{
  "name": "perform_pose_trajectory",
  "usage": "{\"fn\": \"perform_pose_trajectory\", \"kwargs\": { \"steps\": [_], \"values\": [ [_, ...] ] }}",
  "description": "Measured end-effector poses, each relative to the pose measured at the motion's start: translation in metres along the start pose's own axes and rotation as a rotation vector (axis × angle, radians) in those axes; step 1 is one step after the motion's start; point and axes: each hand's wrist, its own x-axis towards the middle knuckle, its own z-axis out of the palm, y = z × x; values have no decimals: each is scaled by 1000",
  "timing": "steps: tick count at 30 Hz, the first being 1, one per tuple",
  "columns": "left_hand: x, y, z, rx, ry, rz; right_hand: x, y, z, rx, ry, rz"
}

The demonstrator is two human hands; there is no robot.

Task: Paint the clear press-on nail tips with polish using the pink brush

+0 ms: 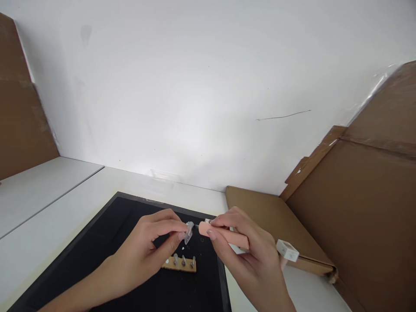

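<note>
My left hand (pixel 152 242) pinches a small clear plastic piece (pixel 189 232) between thumb and fingertips, above the black mat. Closed around a peach-coloured pen-shaped tool (pixel 224 235) is my right hand (pixel 253 247). A thin dark tip (pixel 196 226) sticks out of the tool's left end, touching or very near the clear piece; I cannot tell which. Below my hands lies a yellowish strip (pixel 183 268) with several small upright metal pins with clear sleeves. My left hand covers its left end. A small white fleck (pixel 183 248) is just above it.
The black mat (pixel 130 242) lies on a white table (pixel 84 190) against a white wall. At right, a flat cardboard box (pixel 260 203) sits near a tall cardboard panel (pixel 367 199). A small white block (pixel 287 250) shows beside my right hand. More cardboard (pixel 26 112) stands at left.
</note>
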Motion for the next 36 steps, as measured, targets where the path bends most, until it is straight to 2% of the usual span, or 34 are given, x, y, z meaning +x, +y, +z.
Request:
{"fn": "perform_pose_trajectory", "kwargs": {
  "steps": [15, 22, 31, 36],
  "values": [
    [-1, -2, 1, -3, 9, -5, 2, 3, -1, -30, -6, 14],
    [0, -3, -1, 20, 27, -3, -3, 6, -7, -51, 11, 73],
    [4, -4, -1, 115, 41, 98, 6, -11, -3, 112, -48, -51],
    [2, -3, 0, 163, 32, 130, 5, -9, -2, 53, -58, 3]
  ]
}}
